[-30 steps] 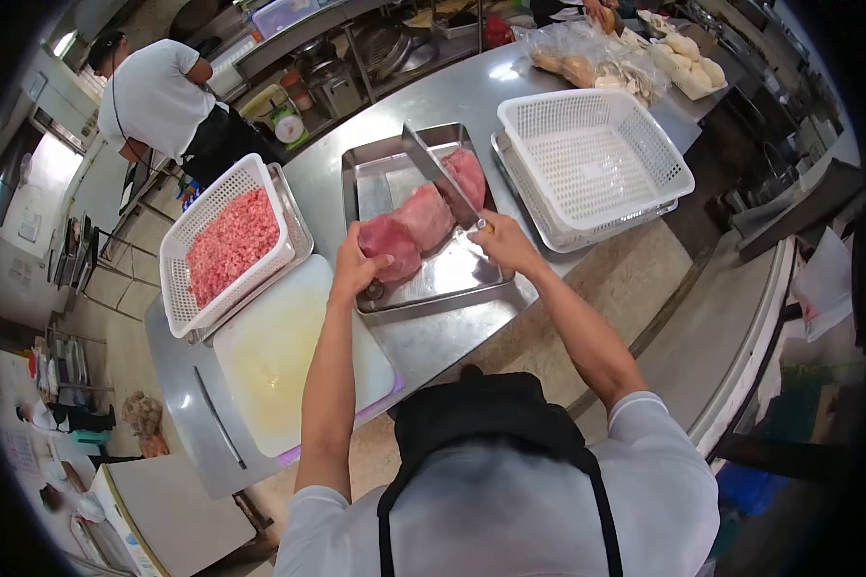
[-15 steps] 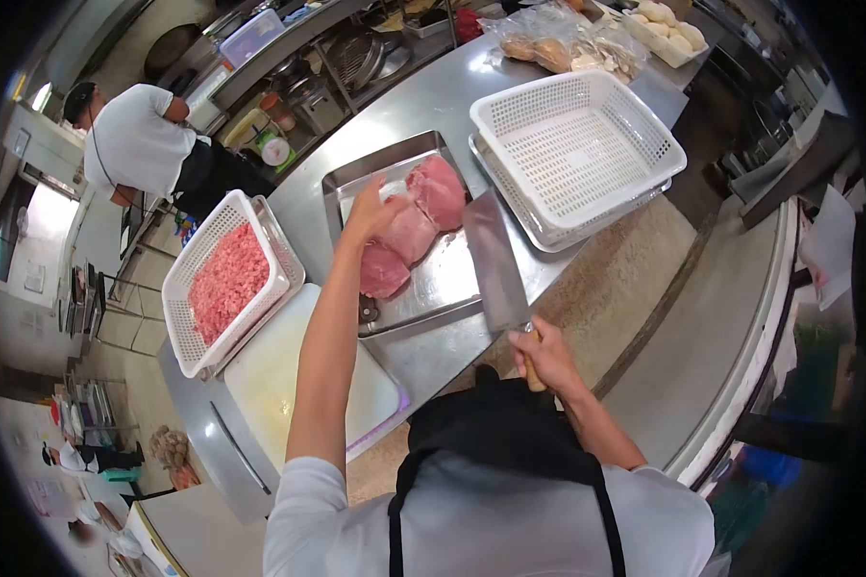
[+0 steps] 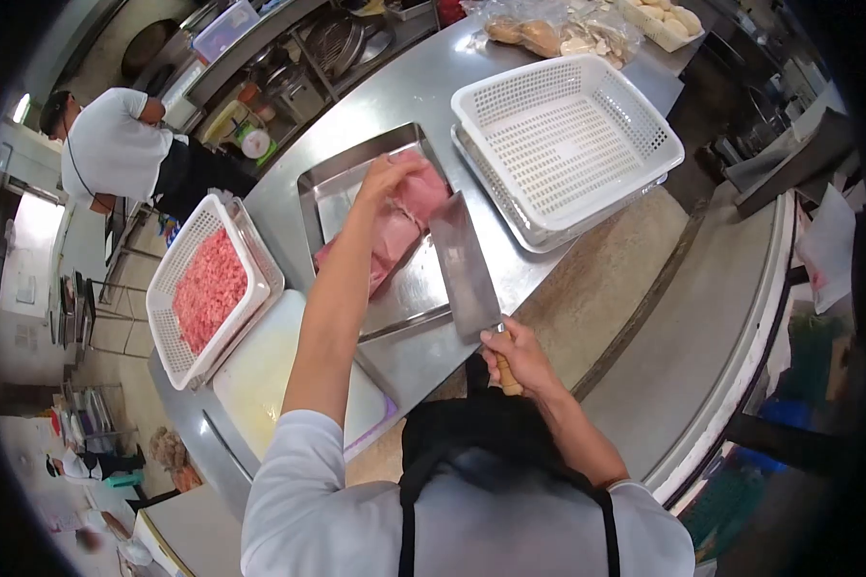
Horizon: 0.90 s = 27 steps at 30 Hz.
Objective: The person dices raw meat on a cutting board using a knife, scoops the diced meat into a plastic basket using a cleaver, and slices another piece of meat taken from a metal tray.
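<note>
Several pieces of pink raw meat [image 3: 395, 240] lie in a shallow metal tray [image 3: 428, 298] on the steel table. My left hand [image 3: 387, 177] has its fingers curled over the far piece, and my forearm hides part of the nearer meat. Wrapped round the wooden handle of a broad cleaver [image 3: 464, 264] is my right hand [image 3: 521, 354]. The cleaver's blade points away from me, over the tray's right edge and beside the meat.
A white basket of minced meat [image 3: 209, 293] stands left of the tray, by a white cutting board [image 3: 260, 370]. Stacked white baskets [image 3: 568, 163] are at the right, with bagged food [image 3: 548, 34] behind. A person [image 3: 121, 144] stands beyond the table's left side.
My left hand has moved farther away across the meat and closed on the far piece. My right hand still holds the cleaver beside the tray. The whole view has shifted slightly.
</note>
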### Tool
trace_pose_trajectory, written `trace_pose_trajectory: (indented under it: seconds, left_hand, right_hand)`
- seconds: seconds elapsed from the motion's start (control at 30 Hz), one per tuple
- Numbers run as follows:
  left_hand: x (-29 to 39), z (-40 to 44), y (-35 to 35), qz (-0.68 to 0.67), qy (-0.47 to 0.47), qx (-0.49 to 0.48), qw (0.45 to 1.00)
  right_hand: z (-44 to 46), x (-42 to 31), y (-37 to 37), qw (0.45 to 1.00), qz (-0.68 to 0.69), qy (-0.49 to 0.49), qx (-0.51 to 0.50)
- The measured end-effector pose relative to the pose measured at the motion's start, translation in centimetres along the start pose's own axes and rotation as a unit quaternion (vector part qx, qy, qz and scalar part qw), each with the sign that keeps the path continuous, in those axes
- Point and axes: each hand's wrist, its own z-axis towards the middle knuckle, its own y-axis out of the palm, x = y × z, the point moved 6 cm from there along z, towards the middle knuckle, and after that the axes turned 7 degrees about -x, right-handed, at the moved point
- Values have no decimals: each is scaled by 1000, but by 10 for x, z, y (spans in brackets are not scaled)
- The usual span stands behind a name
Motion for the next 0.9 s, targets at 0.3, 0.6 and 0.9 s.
trace_pose_trajectory:
  seconds: [0.3, 0.6, 0.9]
  left_hand:
    - [2, -33, -10, 108, 95, 58, 988]
    - [48, -14, 22, 277, 10, -14, 961]
    - [20, 18, -9, 106, -6, -63, 992]
  right_hand:
    - [5, 3, -2, 1000, -4, -1, 7]
    - [0, 6, -3, 998, 60, 6, -3]
    - [18, 12, 5, 995, 92, -20, -27]
